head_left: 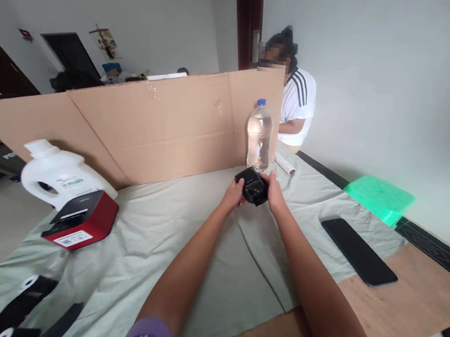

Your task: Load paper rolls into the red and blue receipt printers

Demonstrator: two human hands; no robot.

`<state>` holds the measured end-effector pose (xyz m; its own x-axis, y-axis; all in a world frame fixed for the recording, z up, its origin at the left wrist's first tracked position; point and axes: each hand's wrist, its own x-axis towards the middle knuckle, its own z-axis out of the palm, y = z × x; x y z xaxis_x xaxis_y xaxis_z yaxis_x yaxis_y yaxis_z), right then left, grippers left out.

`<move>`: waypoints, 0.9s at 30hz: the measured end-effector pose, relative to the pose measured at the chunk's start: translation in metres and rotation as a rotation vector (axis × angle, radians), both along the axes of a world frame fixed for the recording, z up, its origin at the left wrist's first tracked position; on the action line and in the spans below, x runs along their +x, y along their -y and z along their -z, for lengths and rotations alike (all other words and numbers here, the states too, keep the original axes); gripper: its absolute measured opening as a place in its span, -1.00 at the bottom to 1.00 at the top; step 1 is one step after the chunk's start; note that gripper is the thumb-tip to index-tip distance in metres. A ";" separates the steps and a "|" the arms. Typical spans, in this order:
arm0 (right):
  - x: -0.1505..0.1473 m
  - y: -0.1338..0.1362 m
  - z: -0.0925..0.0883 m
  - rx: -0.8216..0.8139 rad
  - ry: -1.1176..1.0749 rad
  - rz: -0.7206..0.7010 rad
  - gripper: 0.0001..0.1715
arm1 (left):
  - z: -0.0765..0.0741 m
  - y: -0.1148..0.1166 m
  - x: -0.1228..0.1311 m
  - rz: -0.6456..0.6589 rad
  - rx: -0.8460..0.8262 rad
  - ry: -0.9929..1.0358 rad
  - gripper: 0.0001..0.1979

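Both my arms reach forward over a pale green cloth (151, 236) on the table. My left hand (233, 193) and my right hand (275, 192) together grip a small black object (252, 185), fingers curled on its sides. It is held just above the cloth, right in front of a clear water bottle (259, 135) with a blue cap that stands upright by a cardboard screen (152, 121).
A white jug (58, 174) and a red-and-black box-shaped device (83, 219) sit at the left. Black items (27, 305) lie at the near left. A black phone (358, 251) lies right, near a white roll (285, 164) and a green stool (379, 197). Another person (295, 111) sits behind the screen.
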<state>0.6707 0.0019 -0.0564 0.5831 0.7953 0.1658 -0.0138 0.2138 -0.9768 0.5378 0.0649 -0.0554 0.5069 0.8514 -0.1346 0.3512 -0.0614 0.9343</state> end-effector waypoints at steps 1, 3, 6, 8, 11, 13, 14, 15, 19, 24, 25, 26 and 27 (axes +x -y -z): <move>0.020 0.001 0.006 0.009 -0.072 0.030 -0.08 | 0.001 -0.003 0.021 0.023 0.002 -0.004 -0.44; 0.051 0.006 0.019 0.008 -0.198 0.078 -0.07 | 0.005 -0.008 0.057 0.069 -0.003 -0.025 -0.46; 0.076 0.011 0.038 -0.033 -0.300 0.147 -0.14 | 0.013 -0.014 0.091 0.115 -0.034 -0.074 -0.47; 0.081 0.011 0.048 -0.055 -0.312 0.175 -0.22 | 0.018 -0.015 0.101 0.127 -0.066 -0.094 -0.44; 0.083 0.008 0.054 -0.059 -0.299 0.242 -0.35 | 0.022 -0.008 0.093 0.120 -0.118 -0.081 -0.36; 0.085 0.009 0.053 -0.060 -0.299 0.325 -0.42 | 0.022 0.003 0.066 0.098 -0.147 -0.061 -0.32; 0.087 0.009 0.051 -0.069 -0.285 0.379 -0.44 | 0.021 0.009 0.044 0.090 -0.160 -0.044 -0.31; 0.088 0.010 0.047 -0.083 -0.231 0.445 -0.46 | 0.019 0.016 0.017 0.079 -0.163 -0.025 -0.31; 0.060 0.010 0.021 -0.083 0.216 0.706 -0.67 | -0.003 0.042 -0.146 -0.067 0.000 0.082 -0.34; -0.096 0.002 -0.012 0.158 0.648 0.230 -0.64 | -0.053 0.022 -0.382 -0.789 0.511 0.097 -0.60; -0.138 -0.003 -0.013 0.180 0.661 0.095 -0.64 | -0.060 0.010 -0.420 -0.956 0.553 0.090 -0.62; -0.181 -0.009 -0.011 0.187 0.649 -0.031 -0.61 | -0.065 -0.002 -0.452 -1.091 0.538 0.065 -0.63; -0.222 -0.017 -0.008 0.184 0.634 -0.156 -0.57 | -0.067 -0.014 -0.479 -1.151 0.497 0.054 -0.64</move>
